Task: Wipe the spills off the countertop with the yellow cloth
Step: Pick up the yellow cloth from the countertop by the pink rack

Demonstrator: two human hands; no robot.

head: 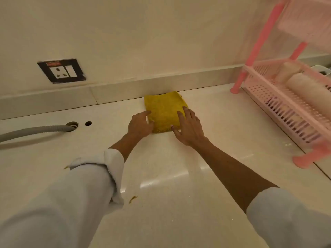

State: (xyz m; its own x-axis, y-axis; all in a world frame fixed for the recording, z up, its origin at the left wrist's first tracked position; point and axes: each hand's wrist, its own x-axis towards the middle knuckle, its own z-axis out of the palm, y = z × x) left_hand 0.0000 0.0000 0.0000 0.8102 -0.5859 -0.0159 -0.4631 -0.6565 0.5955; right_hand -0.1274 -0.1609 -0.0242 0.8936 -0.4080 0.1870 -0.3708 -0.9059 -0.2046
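Note:
A folded yellow cloth (164,110) lies flat on the pale countertop (179,185), its far edge against the back ledge. My left hand (140,124) rests on the cloth's near left corner, fingers curled at its edge. My right hand (189,127) lies on its near right side with fingers spread over the fabric. A small yellow-brown spill (132,199) sits on the counter near my left sleeve, and another smear (66,167) shows beside the rolled cuff.
A pink plastic rack (286,97) with jars stands at the right, its feet on the counter. A grey corrugated hose (35,131) enters a hole at the left, next to a smaller hole (88,123). A wall socket (61,71) sits above the ledge.

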